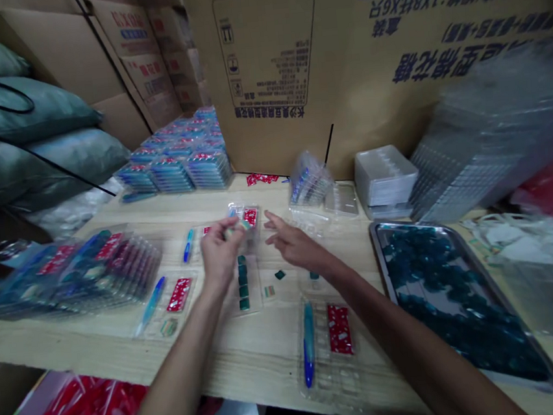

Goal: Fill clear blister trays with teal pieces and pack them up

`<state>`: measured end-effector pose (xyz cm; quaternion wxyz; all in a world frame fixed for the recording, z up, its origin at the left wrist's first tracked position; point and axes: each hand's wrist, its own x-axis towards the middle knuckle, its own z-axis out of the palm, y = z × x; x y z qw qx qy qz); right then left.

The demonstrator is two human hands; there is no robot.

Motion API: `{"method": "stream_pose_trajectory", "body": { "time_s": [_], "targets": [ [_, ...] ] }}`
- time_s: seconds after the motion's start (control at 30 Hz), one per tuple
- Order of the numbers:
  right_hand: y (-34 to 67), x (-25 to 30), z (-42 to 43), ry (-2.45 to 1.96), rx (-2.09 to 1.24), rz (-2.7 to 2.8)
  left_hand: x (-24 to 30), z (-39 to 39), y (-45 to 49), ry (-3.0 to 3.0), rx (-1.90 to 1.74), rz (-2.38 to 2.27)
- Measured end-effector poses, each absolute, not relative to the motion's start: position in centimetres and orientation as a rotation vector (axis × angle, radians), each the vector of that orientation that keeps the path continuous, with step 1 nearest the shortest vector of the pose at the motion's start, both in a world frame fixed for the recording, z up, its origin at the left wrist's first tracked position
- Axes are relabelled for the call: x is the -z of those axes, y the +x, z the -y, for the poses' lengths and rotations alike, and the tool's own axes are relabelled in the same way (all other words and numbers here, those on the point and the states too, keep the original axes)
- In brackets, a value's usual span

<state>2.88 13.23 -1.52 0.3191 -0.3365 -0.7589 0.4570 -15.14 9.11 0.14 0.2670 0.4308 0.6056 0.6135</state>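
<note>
- While the left hand (220,255) pinches a small green-and-pale piece (233,229), its thumb and fingertips are clamped together on it, just above a clear blister tray (246,222) holding a red card (251,217).
- The right hand (295,243) hovers beside that tray, empty, its fingers (272,219) spread apart.
- Dark green square pieces (242,282) stand in a column in a tray just below the left hand.
- Nearer the person, another blister tray (327,352) holds a blue pen (308,344) and a second red card (340,329).
- A steel tray (376,243) heaped with dark teal pieces lies at the right of the wooden table (251,347).
- Stacked blister packs (173,173) and cardboard cartons (268,71) rise behind, with bulging grey-green sacks (18,115) at the left.
</note>
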Motion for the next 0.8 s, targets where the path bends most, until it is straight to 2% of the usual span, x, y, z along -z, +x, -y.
{"method": "stream_pose_trajectory", "body": {
  "time_s": [0.1, 0.27, 0.47, 0.67, 0.8],
  "targets": [
    [5.2, 1.4, -14.1, -1.054, -1.281, 1.803, -1.3, -11.7, -18.7, 1.086, -1.475, -1.710],
    [7.8, 1.6, -14.1, -1.176, -1.333, 1.664, -1.1, -15.5, -19.4, 1.595, -0.693, -1.936],
    [8.4, 2.9, -11.9, -1.178, -1.282, 1.850, 0.2, -18.4, -17.3, 1.814, -0.314, -2.017],
    [5.9, 3.5, -8.3, -1.090, -0.828, 2.506, 1.3, -18.4, -17.2, 1.996, -0.179, -2.078],
    [3.3, 3.6, -6.0, -1.069, -0.457, 2.719, 2.0, -17.6, -17.2, 2.081, -0.196, -2.088]
  ]
}}
